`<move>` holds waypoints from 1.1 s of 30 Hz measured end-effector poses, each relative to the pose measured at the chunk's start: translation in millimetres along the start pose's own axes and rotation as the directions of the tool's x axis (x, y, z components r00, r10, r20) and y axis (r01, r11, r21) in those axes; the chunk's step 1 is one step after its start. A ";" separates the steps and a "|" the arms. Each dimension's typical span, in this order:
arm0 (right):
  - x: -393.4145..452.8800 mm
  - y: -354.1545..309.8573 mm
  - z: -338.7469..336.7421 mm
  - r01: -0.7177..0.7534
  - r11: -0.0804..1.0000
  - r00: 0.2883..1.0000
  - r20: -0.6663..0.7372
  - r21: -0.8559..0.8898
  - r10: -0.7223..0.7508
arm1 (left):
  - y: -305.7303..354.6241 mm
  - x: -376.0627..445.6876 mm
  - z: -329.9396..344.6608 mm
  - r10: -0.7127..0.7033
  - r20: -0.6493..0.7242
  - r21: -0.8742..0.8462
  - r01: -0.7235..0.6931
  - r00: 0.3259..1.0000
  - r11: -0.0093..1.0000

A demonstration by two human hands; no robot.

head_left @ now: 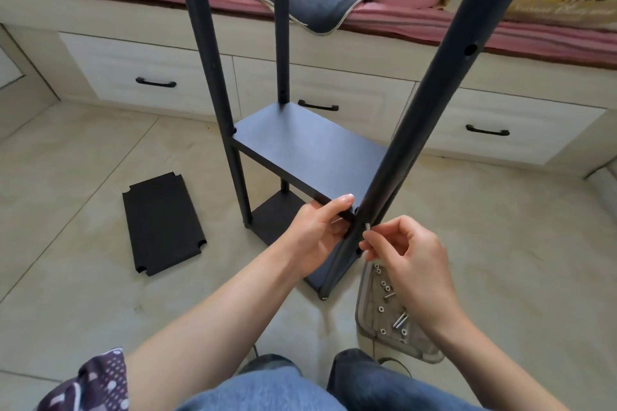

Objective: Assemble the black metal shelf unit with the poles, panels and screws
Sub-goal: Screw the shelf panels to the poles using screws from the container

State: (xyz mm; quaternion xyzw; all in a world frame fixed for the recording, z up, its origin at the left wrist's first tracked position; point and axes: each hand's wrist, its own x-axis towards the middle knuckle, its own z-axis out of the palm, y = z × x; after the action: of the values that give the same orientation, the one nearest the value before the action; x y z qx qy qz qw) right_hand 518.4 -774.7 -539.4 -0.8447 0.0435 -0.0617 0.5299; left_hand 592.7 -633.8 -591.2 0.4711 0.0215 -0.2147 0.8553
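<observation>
Poles, shelf panel and spare panel on the floor: all matte black. Floor tiles beige, drawer fronts cream w/ black handles, cushion pink. Screws silver (in a clear grey-edged pouch); jeans blue, sleeve purple w/ white dots.

The left grip sat at the shelf panel's near corner, left of the near pole; the right grip was right of it, above the screw tray. A spare panel lay on the floor left of both.
</observation>
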 end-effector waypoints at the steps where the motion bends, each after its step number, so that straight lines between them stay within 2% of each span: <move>1: 0.7 0.1 0.3 -0.001 1.000 1.000 -0.001 0.000 0.001 | -0.4 0.2 0.4 0.000 0.004 0.001 0.000 1.000 1.000; 10: 5.9 8.0 -7.9 -0.018 1.000 1.000 -0.006 -0.020 0.018 | 0.2 2.6 6.5 -0.005 0.101 -0.065 0.012 0.995 0.998; 18: 14.8 13.0 -13.3 0.019 0.998 0.999 0.029 -0.054 -0.017 | -3.5 8.5 6.8 -0.033 0.094 -0.068 0.040 0.995 0.997; 22: 19.8 10.1 -17.9 -0.002 1.000 0.999 0.051 -0.007 0.003 | -4.1 9.5 8.7 -0.019 0.100 -0.078 0.027 0.995 0.997; 28: 21.7 10.7 -19.1 0.091 0.994 0.996 -0.015 -0.056 -0.092 | -4.4 9.4 12.0 -0.007 0.105 -0.142 0.022 0.994 0.990; 33: 32.7 16.2 -24.4 0.168 0.986 0.977 0.137 -0.022 -0.164 | -4.3 9.5 12.2 -0.013 0.111 -0.129 0.027 0.994 0.991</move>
State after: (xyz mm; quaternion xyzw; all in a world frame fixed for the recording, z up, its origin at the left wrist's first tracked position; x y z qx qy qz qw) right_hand 547.0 -808.0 -541.6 -0.8563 -0.0619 -0.0479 0.5105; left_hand 597.6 -649.0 -590.2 0.4013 -0.0071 -0.2471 0.8819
